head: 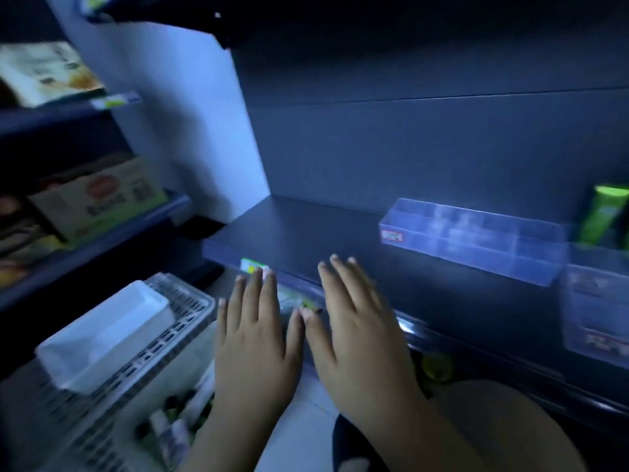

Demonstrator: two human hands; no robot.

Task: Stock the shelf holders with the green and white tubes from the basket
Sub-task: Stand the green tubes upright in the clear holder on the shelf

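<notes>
My left hand (257, 338) and my right hand (354, 332) are held flat side by side in front of the dark shelf's front edge (442, 338), fingers straight, holding nothing. A clear plastic holder (476, 240) with divided compartments stands on the shelf to the right. Another clear holder (595, 301) sits at the far right, with a green tube (602, 212) standing behind it. The grey slotted basket (183, 311) is at the lower left. It holds a white tray (109, 332) and several blurred green and white tubes (173, 427).
Shelves on the left carry boxed goods (98, 195) and packets (44, 73). A white side panel (190, 131) divides them from the dark shelf. Price labels (253, 265) run along the shelf edge. My knee (493, 420) is at the lower right.
</notes>
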